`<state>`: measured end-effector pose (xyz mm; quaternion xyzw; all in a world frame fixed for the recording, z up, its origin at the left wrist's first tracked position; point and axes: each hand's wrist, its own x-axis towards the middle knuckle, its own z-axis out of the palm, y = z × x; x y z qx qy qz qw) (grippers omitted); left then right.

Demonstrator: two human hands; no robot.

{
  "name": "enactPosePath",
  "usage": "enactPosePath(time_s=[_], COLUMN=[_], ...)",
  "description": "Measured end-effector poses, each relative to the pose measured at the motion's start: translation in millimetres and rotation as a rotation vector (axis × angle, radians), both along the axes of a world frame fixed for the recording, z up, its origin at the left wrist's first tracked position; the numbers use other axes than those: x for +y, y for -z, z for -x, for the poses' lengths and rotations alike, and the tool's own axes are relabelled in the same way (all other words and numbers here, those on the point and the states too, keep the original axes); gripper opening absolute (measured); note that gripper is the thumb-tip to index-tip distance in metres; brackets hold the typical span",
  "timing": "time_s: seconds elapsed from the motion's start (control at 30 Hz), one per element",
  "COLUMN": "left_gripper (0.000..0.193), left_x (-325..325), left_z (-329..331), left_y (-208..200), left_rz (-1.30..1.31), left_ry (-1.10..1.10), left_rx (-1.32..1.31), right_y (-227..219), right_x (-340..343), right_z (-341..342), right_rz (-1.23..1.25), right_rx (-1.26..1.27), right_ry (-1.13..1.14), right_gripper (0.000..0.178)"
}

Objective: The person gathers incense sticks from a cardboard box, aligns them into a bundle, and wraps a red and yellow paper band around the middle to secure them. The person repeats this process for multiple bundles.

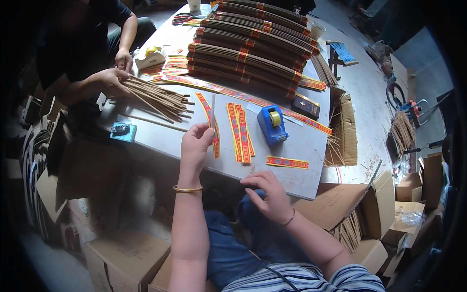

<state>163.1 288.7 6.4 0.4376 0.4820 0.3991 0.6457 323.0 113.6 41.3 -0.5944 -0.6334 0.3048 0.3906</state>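
Note:
My left hand (197,141) is closed in a pinch over the table's near edge. A thin pale strip (212,109), seen nearly edge-on, stands up from its fingertips; its kind is hard to make out. Right beside it lies a curved red and yellow paper band (215,138). More such paper bands (241,134) overlap to the right. At the near edge my right hand (267,194) hovers with loosely bent fingers apart, holding nothing. Close to it are a single short paper band (287,162) and a blue tape dispenser (272,126) with a yellowish roll.
Across the table, banded bundles of brown sticks (243,53) are stacked high. At left, a co-worker's hands (112,80) hold loose brown sticks (158,100). A dark box (306,105), a teal-based device (122,132) and scissors (182,18) lie on the table. Cardboard boxes (129,258) surround me.

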Motion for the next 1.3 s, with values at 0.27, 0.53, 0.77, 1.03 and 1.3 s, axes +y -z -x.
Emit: enactPosePath(time_s=[0.27, 0.53, 0.77, 1.03, 1.3], left_gripper=[0.027, 0.035, 0.025, 0.025, 0.038], left_x=[-26.4, -29.5, -31.2, -31.4, -38.6], left_z=[-14.1, -23.5, -35.1, -42.9, -50.4], left_y=[-17.4, -20.2, -15.4, -7.5, 9.8], left_rz=[0.301, 0.216, 0.044, 0.051, -0.411], left_ry=[0.321, 0.253, 0.100, 0.032, -0.010], left_rx=[-0.717, -0.616, -0.325, -0.122, 0.409], right_y=[-14.7, -16.2, 1.8, -5.9, -73.2], right_x=[51.4, 52.8, 41.8, -14.0, -176.5], right_z=[7.8, -0.2, -7.5, -19.2, -51.3], right_rz=[0.165, 0.208, 0.245, 0.384, 0.343], right_rx=[0.624, 0.451, 0.404, 0.601, 0.252], right_ry=[0.147, 0.285, 0.289, 0.316, 0.326], right_gripper=[0.021, 0.021, 0.026, 0.021, 0.014])
